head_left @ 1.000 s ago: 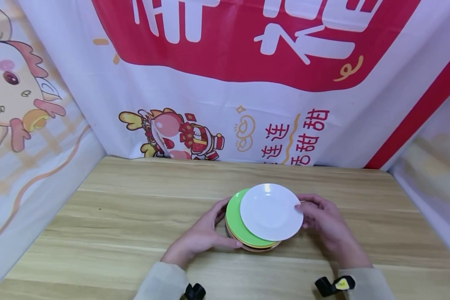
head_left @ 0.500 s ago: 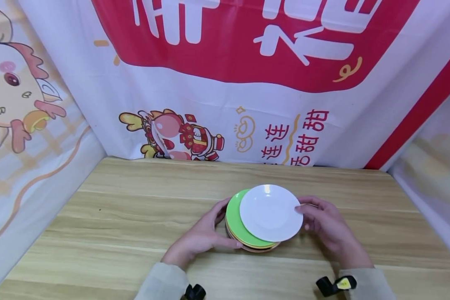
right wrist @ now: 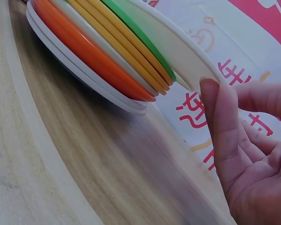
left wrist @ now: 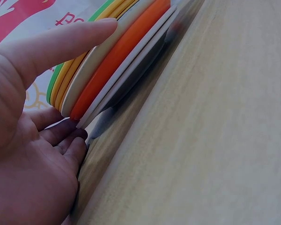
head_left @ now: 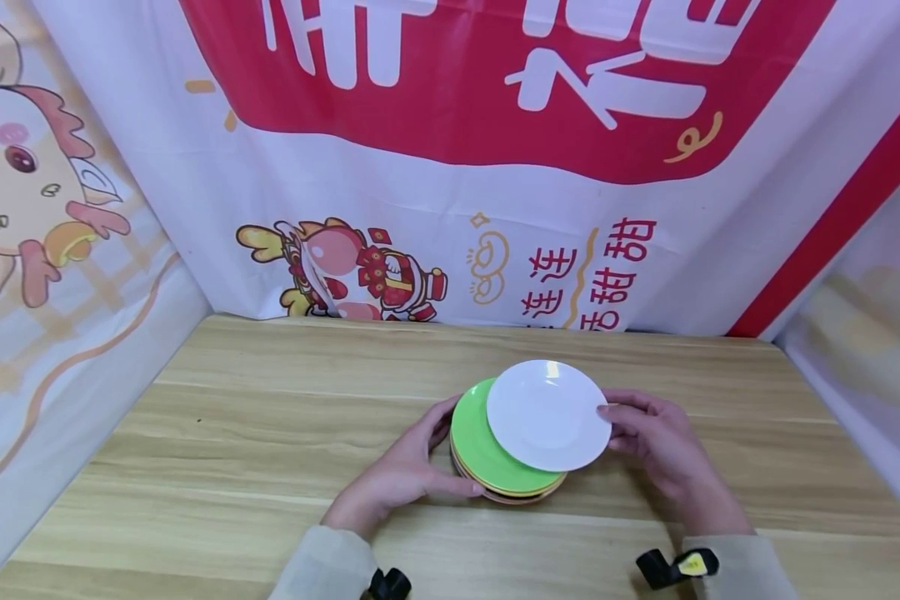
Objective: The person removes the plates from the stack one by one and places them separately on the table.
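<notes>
A white plate [head_left: 547, 417] is tilted over a stack of plates, its right rim pinched between the thumb and fingers of my right hand [head_left: 663, 442]. Below it lies a green plate [head_left: 471, 437], the top of the stack. My left hand [head_left: 397, 471] grips the stack's left side, thumb along the front edge and fingers behind. In the left wrist view an orange plate [left wrist: 119, 61] sits lower down, above white ones. Yellow plates [right wrist: 126, 42] show under the green plate in the right wrist view, where the white plate's right side stands raised off the stack.
The stack rests on a wood-grain table [head_left: 285, 417]. A printed white and red cloth [head_left: 420, 183] hangs along the table's back edge. More cloth [head_left: 82, 333] closes off the left side, and a pale cloth [head_left: 862, 400] stands at the right.
The white plate has shifted slightly right and away from me, with my right hand moving along, so more of the green plate shows. My left hand has stayed in place.
</notes>
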A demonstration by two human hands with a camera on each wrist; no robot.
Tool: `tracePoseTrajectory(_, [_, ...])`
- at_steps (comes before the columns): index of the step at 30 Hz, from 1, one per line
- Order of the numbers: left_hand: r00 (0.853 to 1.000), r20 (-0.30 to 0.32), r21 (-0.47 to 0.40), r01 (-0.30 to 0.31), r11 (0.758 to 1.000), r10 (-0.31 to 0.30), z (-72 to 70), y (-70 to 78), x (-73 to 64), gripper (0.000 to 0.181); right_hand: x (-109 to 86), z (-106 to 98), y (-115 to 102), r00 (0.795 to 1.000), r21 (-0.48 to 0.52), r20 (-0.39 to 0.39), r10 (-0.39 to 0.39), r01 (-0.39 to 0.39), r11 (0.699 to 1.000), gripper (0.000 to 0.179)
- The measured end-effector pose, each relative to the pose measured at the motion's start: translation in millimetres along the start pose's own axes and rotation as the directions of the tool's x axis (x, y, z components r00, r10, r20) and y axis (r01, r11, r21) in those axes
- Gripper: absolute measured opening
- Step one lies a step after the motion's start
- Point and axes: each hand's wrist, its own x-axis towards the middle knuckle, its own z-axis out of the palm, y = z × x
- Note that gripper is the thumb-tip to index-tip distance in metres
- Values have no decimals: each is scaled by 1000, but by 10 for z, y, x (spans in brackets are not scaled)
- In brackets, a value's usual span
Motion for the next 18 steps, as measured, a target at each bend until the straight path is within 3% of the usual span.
tracePoseTrajectory(10, [1000, 4, 8, -13, 1000, 13, -3, 14, 6, 114, 11, -70, -14, 999, 56, -25, -45, 46, 997, 33])
tracePoseTrajectory(18, [1000, 6, 2, -19, 1000, 19, 6, 6, -7, 114, 39, -184, -85, 998, 92, -46, -35, 39, 995, 33])
